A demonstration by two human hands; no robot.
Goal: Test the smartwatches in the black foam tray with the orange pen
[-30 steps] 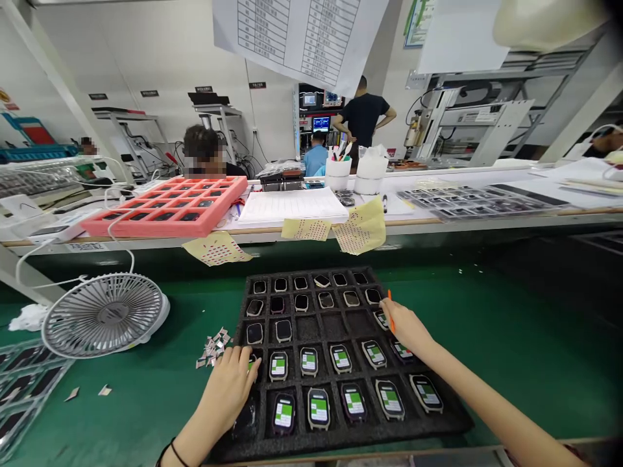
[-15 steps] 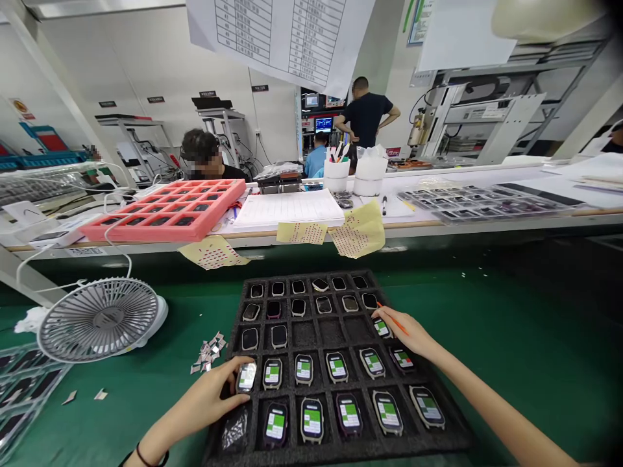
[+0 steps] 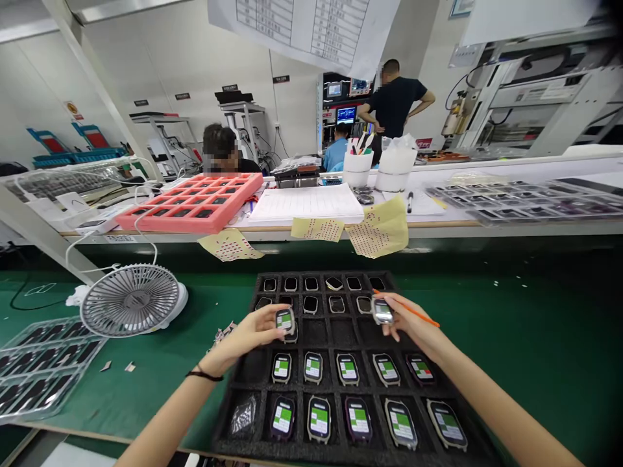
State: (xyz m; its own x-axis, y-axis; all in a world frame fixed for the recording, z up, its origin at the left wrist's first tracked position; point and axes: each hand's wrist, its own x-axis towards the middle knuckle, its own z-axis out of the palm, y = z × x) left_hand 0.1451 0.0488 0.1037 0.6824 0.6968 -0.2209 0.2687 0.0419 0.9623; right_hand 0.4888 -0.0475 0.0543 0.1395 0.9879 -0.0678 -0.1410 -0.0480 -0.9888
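A black foam tray (image 3: pixel 313 332) lies before me, divided into compartments. Several smartwatch bodies sit in it, the nearer two rows with lit green-and-white screens. My left hand (image 3: pixel 250 331) pinches a lit smartwatch (image 3: pixel 285 319) above the tray's left side, over another watch. On the right, my right hand (image 3: pixel 411 324) grips a second smartwatch (image 3: pixel 382 311), its screen also lit, above the third row. A thin orange stick (image 3: pixel 424 314) is tucked in the same hand, passing between the fingers. A crumpled clear plastic piece (image 3: pixel 243 416) fills the near left compartment.
A grey fan (image 3: pixel 136 301) stands to the left, beside small scattered scraps (image 3: pixel 224 332) and a clear tray of dark parts (image 3: pixel 43 366). On the shelf ahead are a pink foam tray (image 3: pixel 219 224), papers (image 3: pixel 304 204) and white cups (image 3: pixel 357 170). Other people are behind the shelf.
My left hand has lifted a watch from the fourth row's left compartment and moved it up and away from me. My right hand has raised a watch from the third row's right end.
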